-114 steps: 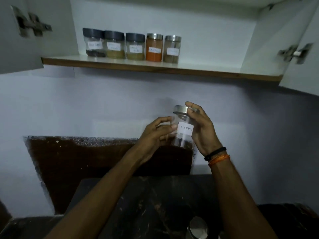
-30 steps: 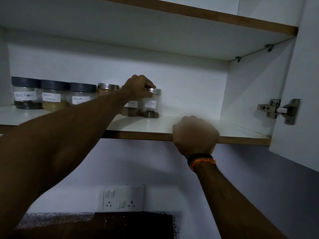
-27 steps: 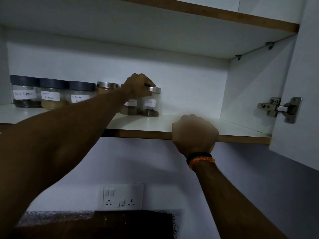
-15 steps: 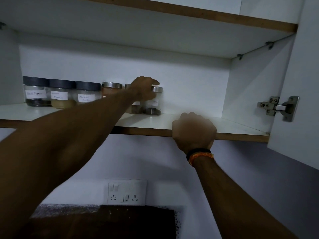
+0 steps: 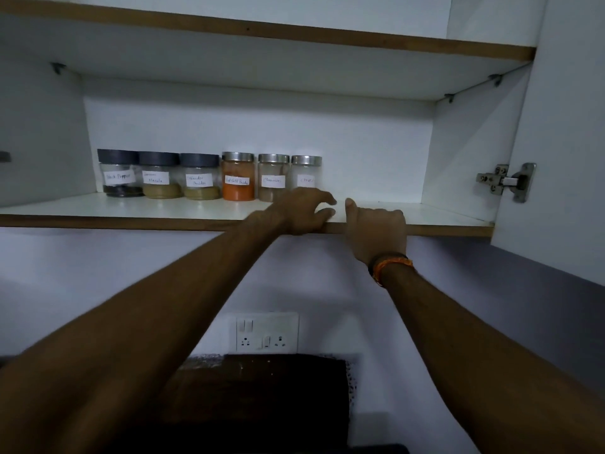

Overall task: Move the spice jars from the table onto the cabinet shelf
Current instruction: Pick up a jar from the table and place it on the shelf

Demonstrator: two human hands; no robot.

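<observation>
Head view: six spice jars in a row at back of cabinet shelf (image 5: 131, 209), cloves jar (image 5: 306, 174) rightmost. Left hand (image 5: 302, 211) loosely spread, empty, just before cloves jar. Right hand (image 5: 376, 229) curled over shelf's front edge, thumb up. Hinge (image 5: 502, 182) right.

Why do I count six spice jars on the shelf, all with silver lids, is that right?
Six jars is right, but not all lids are silver. The head view shows the three left jars with dark lids; only the three right jars on the shelf have silver ones.
</observation>
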